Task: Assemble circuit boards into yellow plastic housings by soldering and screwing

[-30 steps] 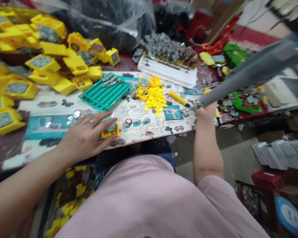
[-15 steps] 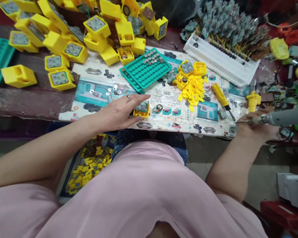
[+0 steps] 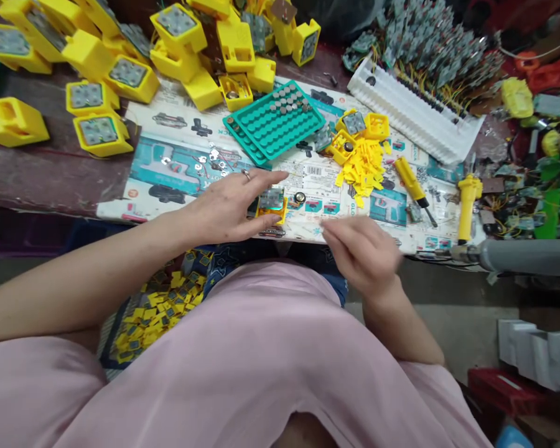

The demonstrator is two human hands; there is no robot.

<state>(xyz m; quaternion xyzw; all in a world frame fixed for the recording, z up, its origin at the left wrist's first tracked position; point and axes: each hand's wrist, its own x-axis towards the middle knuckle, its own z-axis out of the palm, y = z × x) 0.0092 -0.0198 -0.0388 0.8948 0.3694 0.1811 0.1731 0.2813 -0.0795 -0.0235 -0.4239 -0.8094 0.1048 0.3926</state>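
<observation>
- Our right hand (image 3: 364,252) has left the grey driver (image 3: 527,256), fingers narrowed.
- Our left hand (image 3: 228,208), spread wide, straddles the yellow case (image 3: 277,210) on the bench (image 3: 70,183).
- Its open side points up; long axis unclear.

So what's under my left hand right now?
At your left hand, a yellow case with a gray part shows between thumb and fingers. Whatever lies directly beneath the hand is covered, so I can't tell.

Pale pink short-sleeved top (image 3: 261,336), patterned blue bottoms (image 3: 224,264), silvery ring (image 3: 246,175).
</observation>
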